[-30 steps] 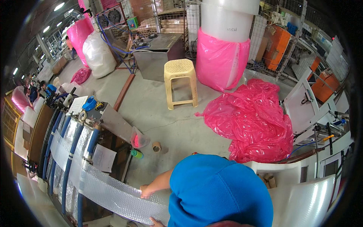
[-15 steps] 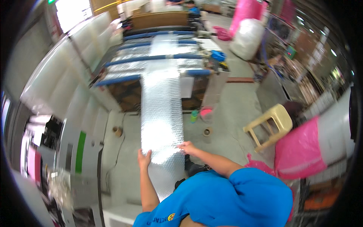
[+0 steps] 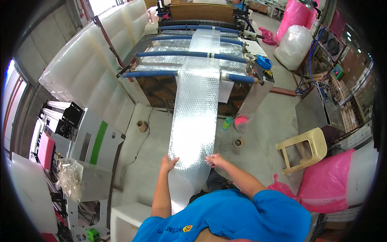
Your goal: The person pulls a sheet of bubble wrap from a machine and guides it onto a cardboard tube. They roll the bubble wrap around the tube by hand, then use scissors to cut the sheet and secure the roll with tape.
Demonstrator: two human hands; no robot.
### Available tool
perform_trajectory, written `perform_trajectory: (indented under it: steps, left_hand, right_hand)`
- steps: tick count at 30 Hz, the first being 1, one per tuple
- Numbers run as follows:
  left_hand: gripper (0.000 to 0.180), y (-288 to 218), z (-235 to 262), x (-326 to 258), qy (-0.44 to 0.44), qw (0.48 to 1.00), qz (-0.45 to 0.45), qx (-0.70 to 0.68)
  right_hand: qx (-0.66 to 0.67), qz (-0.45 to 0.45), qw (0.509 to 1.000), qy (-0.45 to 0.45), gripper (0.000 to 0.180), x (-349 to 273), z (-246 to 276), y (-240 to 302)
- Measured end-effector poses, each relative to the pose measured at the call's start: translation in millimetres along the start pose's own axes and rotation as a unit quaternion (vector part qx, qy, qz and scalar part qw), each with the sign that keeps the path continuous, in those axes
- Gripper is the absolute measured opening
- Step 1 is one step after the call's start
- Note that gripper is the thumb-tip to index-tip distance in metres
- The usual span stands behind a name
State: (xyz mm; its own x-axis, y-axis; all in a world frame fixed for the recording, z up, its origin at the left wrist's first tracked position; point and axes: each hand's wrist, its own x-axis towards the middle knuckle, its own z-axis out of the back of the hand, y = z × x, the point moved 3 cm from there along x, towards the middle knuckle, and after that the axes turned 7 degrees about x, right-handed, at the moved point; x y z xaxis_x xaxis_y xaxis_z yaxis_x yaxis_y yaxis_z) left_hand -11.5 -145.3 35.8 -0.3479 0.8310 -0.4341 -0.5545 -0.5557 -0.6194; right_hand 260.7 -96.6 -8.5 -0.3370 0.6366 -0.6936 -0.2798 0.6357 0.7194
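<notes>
A long strip of silvery bubble wrap [image 3: 194, 113] runs from a machine with blue rollers [image 3: 191, 55] down toward my body. My left hand [image 3: 169, 163] is closed on the strip's left edge, its thumb lying over the top and the other fingers mostly hidden beneath. On the opposite edge, at about the same height, my right hand [image 3: 216, 161] pinches the film. Between the two hands the sheet stays spread wide, and its lower end passes down in front of my blue shirt.
A beige plastic stool [image 3: 302, 150] and pink-wrapped rolls [image 3: 326, 181] are at the right. Cardboard cores [image 3: 142, 126], a green bottle [image 3: 227, 123] and a clear tub [image 3: 242, 122] sit on the floor. Large wrapped rolls [image 3: 88, 60] and a grey-white machine [image 3: 94, 149] line the left.
The whole view has swung, so the scene sits further right and looks sharper. My left thumb now lies further over the sheet's edge. Both hands stay at the strip's two sides.
</notes>
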Motion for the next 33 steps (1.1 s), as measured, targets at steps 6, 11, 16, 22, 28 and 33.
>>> perform_trajectory:
  steps: [6, 11, 16, 22, 28, 33]
  left_hand:
    - [0.067, 18, -21, 27, 0.076, 0.996, 0.023, 0.047]
    - [0.078, -9, -37, 95, 0.056, 0.994, 0.044, 0.087]
    - [0.079, -42, -45, 145, 0.020, 0.994, 0.063, 0.088]
    - [0.076, -96, -38, 203, 0.002, 0.996, 0.050, 0.068]
    - [0.071, -153, -12, 218, -0.067, 0.998, 0.023, 0.003]
    - [0.060, -112, -32, 227, -0.030, 0.989, -0.045, -0.138]
  right_hand:
    - [-0.066, -0.021, 0.998, 0.000, 0.027, 51, 9, -38]
    - [-0.080, 0.050, 0.995, -0.045, 0.027, 98, 39, 5]
    - [-0.129, 0.083, 0.985, -0.085, 0.025, 136, 66, 49]
    - [-0.074, 0.109, 0.984, -0.123, 0.024, 166, 98, 102]
    - [-0.080, 0.154, 0.975, -0.135, 0.029, 175, 118, 160]
    - [-0.062, 0.124, 0.983, -0.123, 0.026, 167, 116, 162]
